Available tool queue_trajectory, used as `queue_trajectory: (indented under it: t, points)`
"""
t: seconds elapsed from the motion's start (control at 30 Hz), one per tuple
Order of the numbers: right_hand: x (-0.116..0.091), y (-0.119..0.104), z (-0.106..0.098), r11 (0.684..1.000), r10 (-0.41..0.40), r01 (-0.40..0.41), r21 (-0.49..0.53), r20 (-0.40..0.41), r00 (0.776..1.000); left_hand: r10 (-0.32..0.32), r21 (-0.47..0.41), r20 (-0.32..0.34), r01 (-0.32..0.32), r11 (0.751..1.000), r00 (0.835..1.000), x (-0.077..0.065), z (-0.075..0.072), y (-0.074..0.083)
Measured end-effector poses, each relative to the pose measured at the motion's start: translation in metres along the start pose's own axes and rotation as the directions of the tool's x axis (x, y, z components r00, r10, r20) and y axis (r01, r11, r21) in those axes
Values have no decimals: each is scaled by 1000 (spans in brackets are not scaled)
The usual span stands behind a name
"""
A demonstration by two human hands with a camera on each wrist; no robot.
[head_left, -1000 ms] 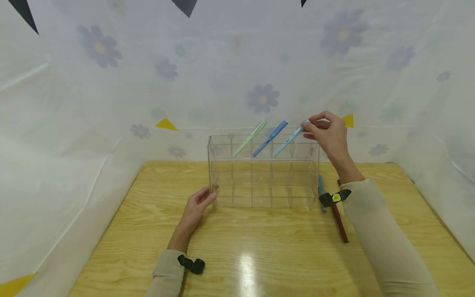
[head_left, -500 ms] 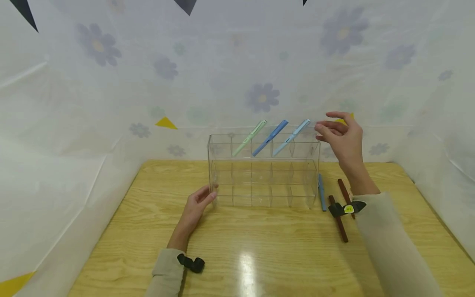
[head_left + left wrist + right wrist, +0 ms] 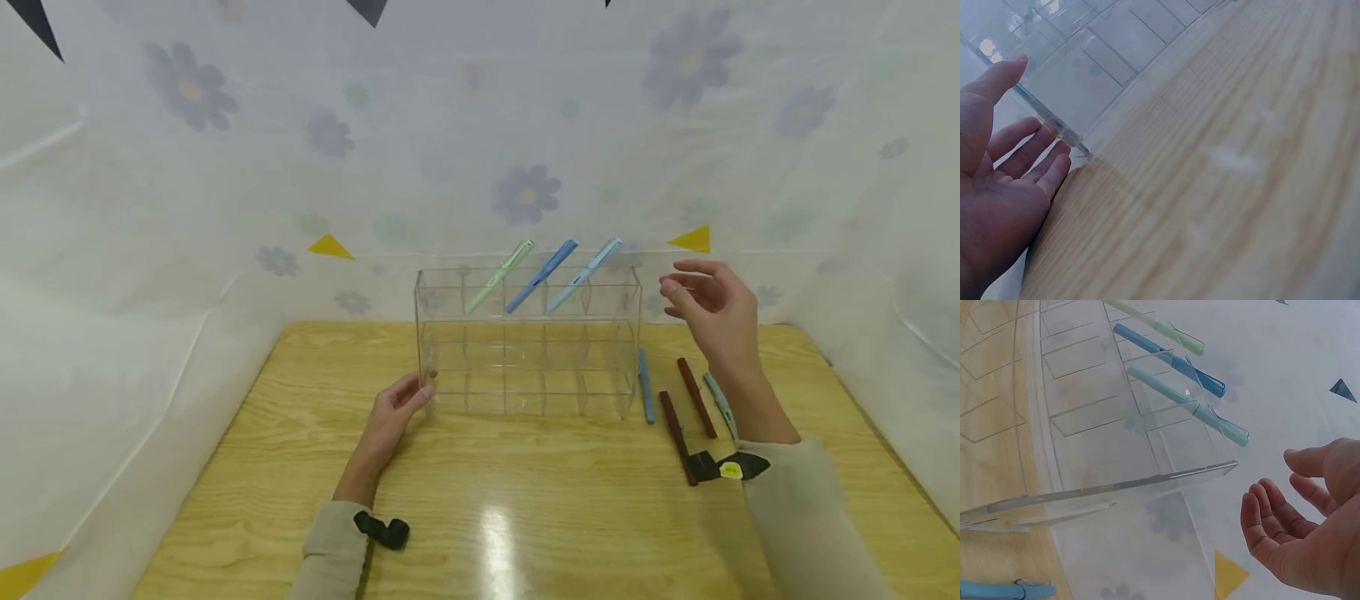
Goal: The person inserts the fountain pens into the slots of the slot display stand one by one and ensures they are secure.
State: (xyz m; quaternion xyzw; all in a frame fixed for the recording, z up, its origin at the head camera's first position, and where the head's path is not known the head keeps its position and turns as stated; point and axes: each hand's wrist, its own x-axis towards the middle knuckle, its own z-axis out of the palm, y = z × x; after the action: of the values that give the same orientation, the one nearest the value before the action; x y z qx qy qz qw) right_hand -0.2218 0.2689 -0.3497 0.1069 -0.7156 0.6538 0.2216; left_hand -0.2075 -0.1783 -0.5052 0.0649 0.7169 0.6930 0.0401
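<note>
A clear acrylic pen rack with tiered compartments stands on the table. Along its top tier lean a light green pen, a darker blue pen and a light blue pen, all slanting up to the right. My left hand holds the rack's lower left edge, thumb at the front and fingers at the side, as the left wrist view also shows. Off the rack's upper right corner, my right hand hangs in the air, fingers loosely bent and nothing between them.
To the right of the rack lie a blue pen, two dark brown pens and a green pen partly behind the right wrist. A flowered white sheet hangs behind the wooden table.
My right hand has let go of the light blue pen, which stays leaning in the top tier, and has drawn right and down. My left hand stays at the rack.
</note>
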Motion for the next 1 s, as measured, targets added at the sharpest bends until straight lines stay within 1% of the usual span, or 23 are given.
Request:
queue_trajectory:
  t: [0.13, 0.2, 0.4, 0.67, 0.83, 0.9, 1.0]
  points:
    - [-13, 4, -9, 999, 30, -31, -12, -26, 999, 5, 1, -4, -5, 1000, 1000, 0, -1, 1]
    - [-20, 8, -13, 999, 51, -51, -4, -42, 998, 4, 4, -8, -4, 1000, 1000, 0, -1, 2]
    - [-38, 16, -30, 994, 108, -106, 21, -88, 990, -2, 3, 6, 2, 1000, 1000, 0, 0, 3]
    - [-58, 24, -59, 985, 169, -165, 48, -101, 980, -14, -10, -1, 14, 1000, 1000, -4, 2, -1]
    - [-68, 36, -73, 981, 192, -189, 37, -124, 973, 4, -8, 2, -4, 1000, 1000, -2, 2, -1]
    - [-71, 42, -78, 980, 197, -194, 29, -126, 972, 10, -5, 1, -10, 1000, 1000, -1, 2, -1]
    - [-74, 52, -84, 974, 227, -223, 39, -121, 966, 14, -2, -3, -14, 1000, 1000, 0, 1, 0]
